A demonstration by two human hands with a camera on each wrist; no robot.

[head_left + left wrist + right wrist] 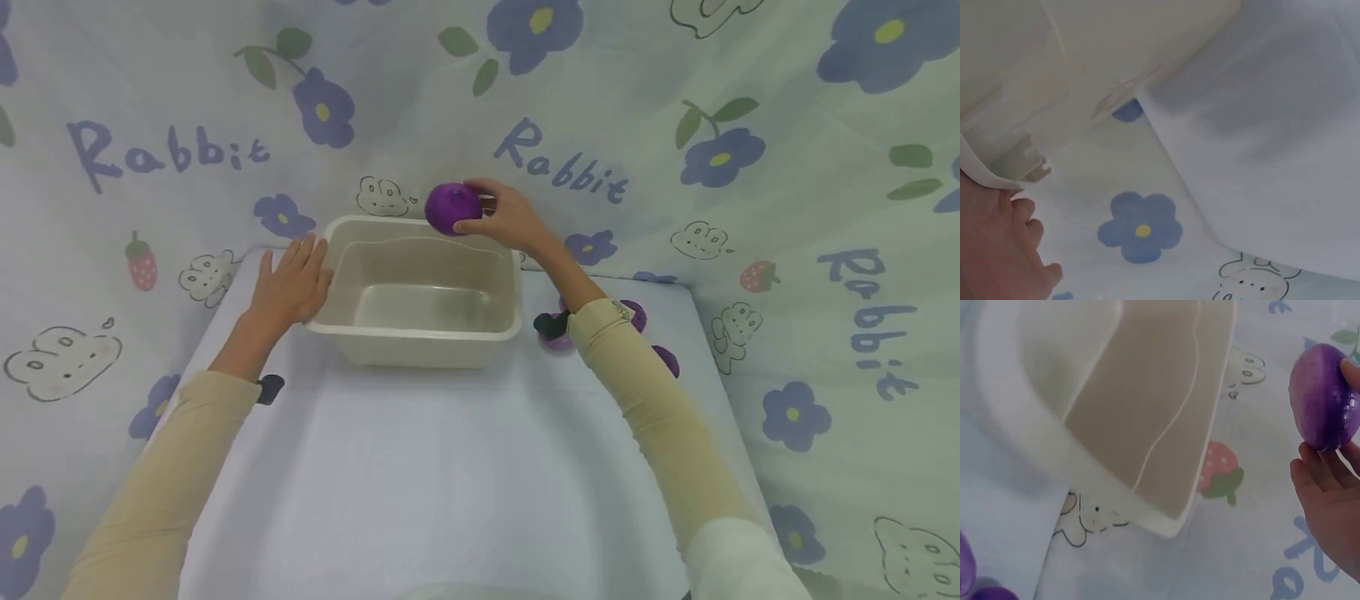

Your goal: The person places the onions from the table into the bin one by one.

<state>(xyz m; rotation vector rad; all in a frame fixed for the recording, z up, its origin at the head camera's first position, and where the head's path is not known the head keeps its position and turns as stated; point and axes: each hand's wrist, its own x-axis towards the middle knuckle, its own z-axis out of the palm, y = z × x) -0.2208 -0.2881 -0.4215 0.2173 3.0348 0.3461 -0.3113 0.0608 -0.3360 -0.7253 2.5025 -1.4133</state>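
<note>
A cream plastic tub (pixel 420 333) holding clear water stands at the back of the white table. My right hand (pixel 501 218) holds a round purple fruit (pixel 452 208) above the tub's far rim, fingers curled round it; the right wrist view shows the purple fruit (pixel 1322 397) in my fingers (pixel 1329 500) beside the tub (pixel 1110 419). Over at the tub's left rim my left hand (pixel 288 283) lies flat, fingers straight. In the left wrist view, the left hand (pixel 997 250) sits under the tub's edge (pixel 985 175).
More purple fruits (pixel 645 329) lie on the table right of the tub, partly hidden by my right sleeve. A floral "Rabbit" cloth (pixel 150 150) covers the walls behind and beside the table (pixel 420 483).
</note>
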